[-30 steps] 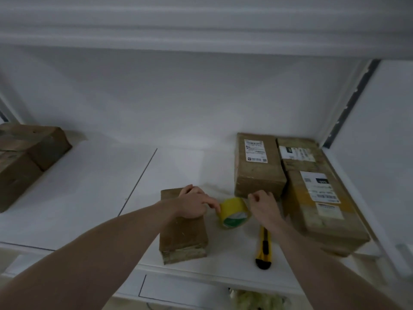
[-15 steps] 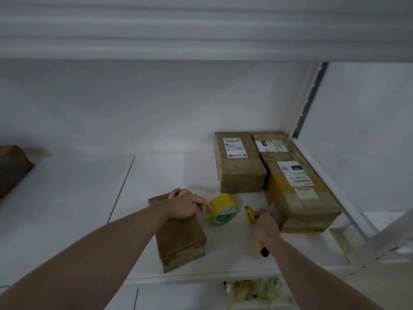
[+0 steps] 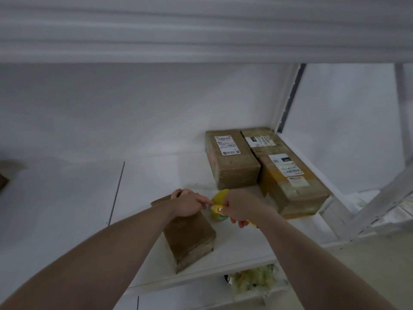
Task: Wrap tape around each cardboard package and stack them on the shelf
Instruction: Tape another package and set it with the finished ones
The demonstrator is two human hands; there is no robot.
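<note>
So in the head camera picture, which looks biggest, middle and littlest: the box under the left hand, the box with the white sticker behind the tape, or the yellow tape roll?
1. Box under the left hand, though it sits nearest the camera.
2. Box with the white sticker; close in size, so unsure.
3. Yellow tape roll, clearly smallest, partly hidden.

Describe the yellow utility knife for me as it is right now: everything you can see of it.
The utility knife looks like yellow plastic. The right hand grips it, lifted off the shelf, and hides most of its body. Its front end, with a pale slot, sticks out toward the left hand on the small cardboard package. A bit of the rear end shows below the fist. It sits in front of the yellow tape roll. No blade can be made out.
</note>
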